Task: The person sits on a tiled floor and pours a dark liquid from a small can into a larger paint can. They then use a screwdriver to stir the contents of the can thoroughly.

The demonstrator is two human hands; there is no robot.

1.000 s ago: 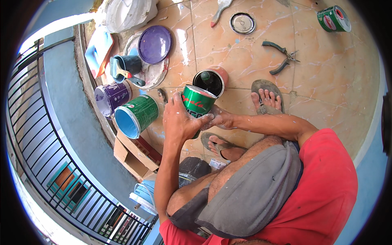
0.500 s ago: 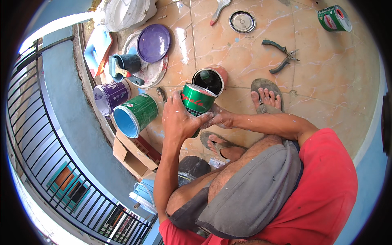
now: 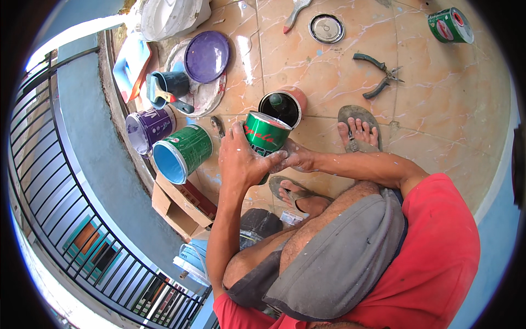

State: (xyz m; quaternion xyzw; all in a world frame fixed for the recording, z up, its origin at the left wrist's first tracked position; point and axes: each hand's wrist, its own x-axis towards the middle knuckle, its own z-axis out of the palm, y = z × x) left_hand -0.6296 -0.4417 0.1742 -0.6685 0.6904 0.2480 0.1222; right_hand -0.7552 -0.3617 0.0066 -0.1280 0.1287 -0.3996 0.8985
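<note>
Both my hands hold a green paint can (image 3: 267, 135) with a silver rim, tilted away from me. My left hand (image 3: 239, 159) wraps its left side and base, fingers closed on it. On the other side, the fingers of my right hand (image 3: 297, 156) press against the lower part of the can. Just beyond the can's rim stands a pinkish tin (image 3: 301, 100) with a dark inside and a dark rounded thing in its mouth. Whether anything flows between the two cannot be seen. White paint specks cover both hands.
Left of me are a green bucket (image 3: 196, 147), a purple tub (image 3: 159, 124), a brush (image 3: 174, 102) on a dark cup, and a cardboard box (image 3: 176, 211). Pliers (image 3: 383, 77), a round lid (image 3: 327, 28) and another green can (image 3: 445, 27) lie farther off. Railings (image 3: 60, 219) run along the left.
Almost nothing differs. The whole view has shifted very slightly, while both hands keep the same hold on the tilted green can.
</note>
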